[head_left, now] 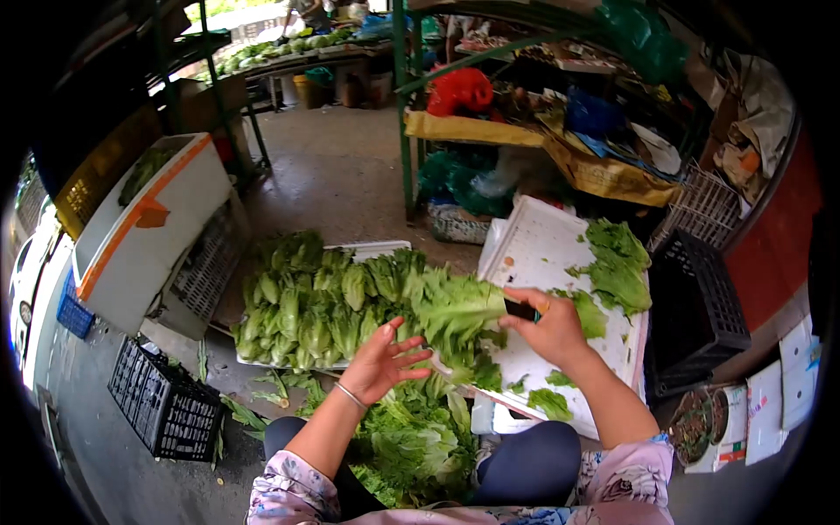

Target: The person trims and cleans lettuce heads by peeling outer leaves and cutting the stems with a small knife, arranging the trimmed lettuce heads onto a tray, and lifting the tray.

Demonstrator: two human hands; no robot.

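My left hand [385, 357] is open, palm up with fingers spread, just below a leafy lettuce [451, 306]. I cannot tell whether its fingertips touch the leaves. My right hand [549, 332] is closed around a small black knife-like tool [520, 310] at the lettuce's pale stem end; the fingers hide most of the tool. To the left, several trimmed lettuce heads [302, 306] lie in rows on a white tray [385, 248]. A heap of loose lettuce leaves [411, 442] sits between my knees.
A white foam board [542, 254] on my right carries loose leaves [617, 267]. Black crates stand at left [162, 398] and right [696, 302]. A white foam box [166, 227] with orange tape is at left. Behind stands a green-framed shelf [404, 114] with bags.
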